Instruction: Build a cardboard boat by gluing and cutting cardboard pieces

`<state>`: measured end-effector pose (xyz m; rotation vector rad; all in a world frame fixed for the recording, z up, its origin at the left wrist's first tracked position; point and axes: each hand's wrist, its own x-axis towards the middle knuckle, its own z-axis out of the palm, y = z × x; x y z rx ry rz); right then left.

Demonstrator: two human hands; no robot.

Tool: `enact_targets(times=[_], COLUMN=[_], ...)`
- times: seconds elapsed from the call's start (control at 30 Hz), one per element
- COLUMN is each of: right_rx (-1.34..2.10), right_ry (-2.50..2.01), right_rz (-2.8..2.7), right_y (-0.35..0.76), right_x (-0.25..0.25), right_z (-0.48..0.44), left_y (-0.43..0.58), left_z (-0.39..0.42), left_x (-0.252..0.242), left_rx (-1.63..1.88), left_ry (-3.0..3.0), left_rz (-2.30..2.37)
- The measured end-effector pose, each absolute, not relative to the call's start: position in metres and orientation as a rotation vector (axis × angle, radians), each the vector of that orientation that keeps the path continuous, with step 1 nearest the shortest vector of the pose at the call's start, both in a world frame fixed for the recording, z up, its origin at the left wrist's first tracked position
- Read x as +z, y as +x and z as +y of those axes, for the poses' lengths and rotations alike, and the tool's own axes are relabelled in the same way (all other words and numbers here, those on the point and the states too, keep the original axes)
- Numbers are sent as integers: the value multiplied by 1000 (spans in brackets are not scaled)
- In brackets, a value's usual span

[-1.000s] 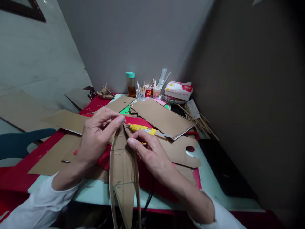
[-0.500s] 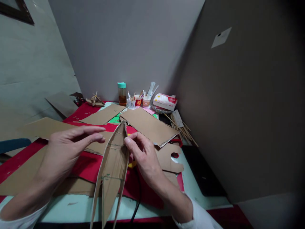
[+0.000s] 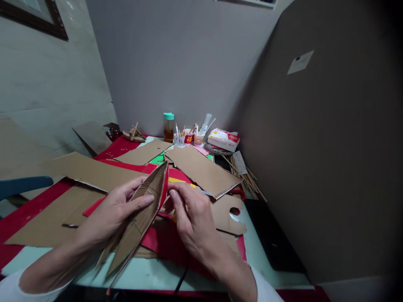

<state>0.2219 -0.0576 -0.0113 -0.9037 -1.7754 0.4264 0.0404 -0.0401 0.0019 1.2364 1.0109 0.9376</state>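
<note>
A long, pointed, boat-shaped cardboard piece (image 3: 141,214) tilts above the table, its tip up and away from me. Green pen lines mark its inside, and its right outer side is red. My left hand (image 3: 121,209) grips it, the thumb lying on the inner face and the fingers behind. Close against the red side near the tip is my right hand (image 3: 193,222), its thumb and fingers pinched together. What lies between those fingertips is hidden. Behind this hand, a yellow object (image 3: 181,180) shows in part, with a pale stick to its right.
Flat cardboard sheets (image 3: 204,167) and red paper cover much of the pale table. At the back stand a teal-lidded bottle (image 3: 168,128), cups of pens and sticks (image 3: 189,138) and a tissue pack (image 3: 223,140). A black panel (image 3: 272,235) and wooden sticks lie right.
My left hand has closed on the cardboard piece, which has turned to show its red outer side. My right hand has shifted to that side. The view has swung slightly left.
</note>
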Motion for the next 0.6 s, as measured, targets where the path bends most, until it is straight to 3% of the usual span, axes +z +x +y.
enact_targets(times=[0.27, 0.37, 0.6], right_rx=[-338, -163, 651], right_ry=[-1088, -1041, -893], right_rz=[-2018, -1939, -1535], right_y=[229, 231, 232], right_x=[-22, -16, -1], right_z=[-49, -51, -58], left_y=[34, 31, 35], left_z=[-36, -39, -46], left_x=[-6, -6, -8], left_rx=[942, 814, 667], left_ry=[1249, 1126, 907], left_rz=[1011, 999, 725])
